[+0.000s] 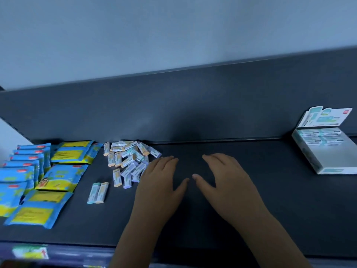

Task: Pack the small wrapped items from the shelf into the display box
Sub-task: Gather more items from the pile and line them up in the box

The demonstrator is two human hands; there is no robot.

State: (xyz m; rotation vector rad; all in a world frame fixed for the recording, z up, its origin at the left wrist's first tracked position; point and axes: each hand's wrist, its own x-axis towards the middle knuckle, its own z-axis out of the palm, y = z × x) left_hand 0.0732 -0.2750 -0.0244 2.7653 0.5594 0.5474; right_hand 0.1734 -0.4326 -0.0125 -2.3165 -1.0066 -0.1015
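Wrapped items (pixel 128 159) heaped loose on the shelf (pixel 251 206), left of centre, two lying apart in front. Left hand (pixel 161 182) and right hand (pixel 224 176) flat, fingers spread, holding nothing. Display box (pixel 336 170) well apart at far right, partly filled: pieces probably easy to drop on that carry. Blue-and-yellow packets (pixel 58 171) just beside the heap, easily snagged.

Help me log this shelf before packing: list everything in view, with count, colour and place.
loose wrapped items: roughly two dozen, white, pale blue, orange, piled left of centre
wrapped pair: two, teal and orange, in front of the pile
display box: one, white-teal, far right, flap up, partly filled
packets: about a dozen, blue-yellow, far left
shelf: one, dark grey, underneath
left grip: one, open, flat beside the pile
right grip: one, open, flat, centre
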